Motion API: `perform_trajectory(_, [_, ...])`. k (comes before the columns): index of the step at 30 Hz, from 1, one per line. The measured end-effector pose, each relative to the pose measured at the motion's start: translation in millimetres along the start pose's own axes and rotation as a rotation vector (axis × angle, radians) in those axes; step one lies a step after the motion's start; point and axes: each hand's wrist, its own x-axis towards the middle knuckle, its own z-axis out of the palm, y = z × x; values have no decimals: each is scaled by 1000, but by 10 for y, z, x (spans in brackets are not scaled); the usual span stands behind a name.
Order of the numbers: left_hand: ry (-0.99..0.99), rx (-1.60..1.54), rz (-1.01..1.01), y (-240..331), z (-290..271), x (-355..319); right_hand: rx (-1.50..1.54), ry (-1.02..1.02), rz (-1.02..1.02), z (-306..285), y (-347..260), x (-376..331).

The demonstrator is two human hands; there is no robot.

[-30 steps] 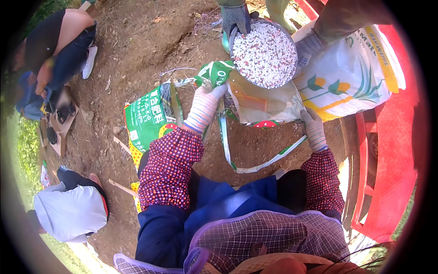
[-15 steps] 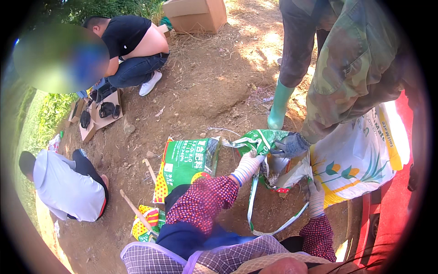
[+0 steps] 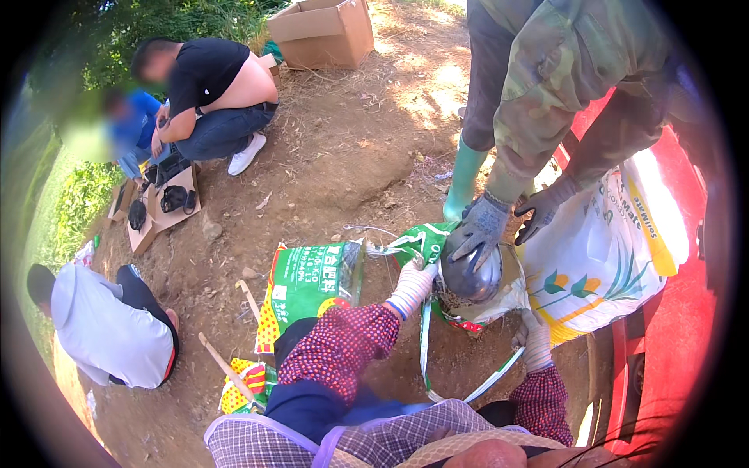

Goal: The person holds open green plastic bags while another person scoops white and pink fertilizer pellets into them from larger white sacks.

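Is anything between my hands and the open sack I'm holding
Nothing visible. Your left hand and right hand both grip the open sack by its rim. A co-worker's gloved hand presses a dark bowl into its mouth.

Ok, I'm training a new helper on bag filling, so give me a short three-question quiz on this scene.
1. True or false: the left hand grips the open bag at its rim.
2. What does the co-worker's gloved hand press into the bag? A) dark upturned bowl B) cardboard box C) wooden stick
3. Which hand holds the bag's near-right edge?

Key: 1 true; 2 A; 3 the right hand.
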Motion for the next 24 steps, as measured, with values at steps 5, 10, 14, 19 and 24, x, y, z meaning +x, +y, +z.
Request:
perform_trajectory(5, [40, -77, 119, 130, -170, -31, 65, 51, -75, 93, -187, -326])
perform_trajectory(10, [-17, -55, 164, 242, 52, -29, 110, 67, -123, -216, -210, -387])
perform_trajectory(14, [-56, -76, 131, 43, -337, 223, -186, -17, -80, -22, -225, -83])
perform_trajectory(19, [-30, 137, 196, -243, -18, 269, -394, 114, -200, -441, -45, 38])
perform_trajectory(24, [-37, 65, 174, -181, -91, 300, -451, 133, -126, -258, -143, 85])
